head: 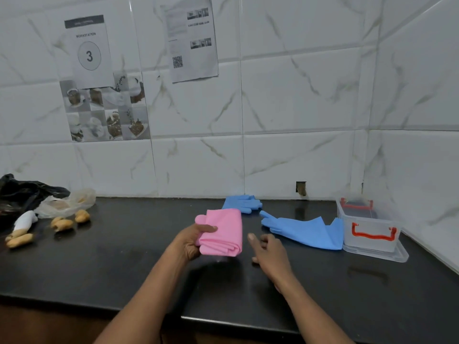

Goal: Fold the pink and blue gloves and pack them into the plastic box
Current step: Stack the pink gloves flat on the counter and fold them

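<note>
My left hand (190, 240) grips a folded pink glove bundle (224, 233) just above the black counter, thumb on top. To its right my right hand (267, 252) hovers with fingers apart, holding nothing. One blue glove (304, 229) lies flat and unfolded on the counter, its cuff touching the clear plastic box (372, 235). A second blue glove (242, 202) lies near the wall behind the pink bundle. The box has red handles, stands at the right by the wall corner, and has no lid on.
A black plastic bag (23, 192), a clear bag (67, 203), a white object (24, 219) and several tan lumps (62, 224) lie at the counter's left. Tiled walls bound the back and right. The counter's front edge (223, 321) runs below my arms.
</note>
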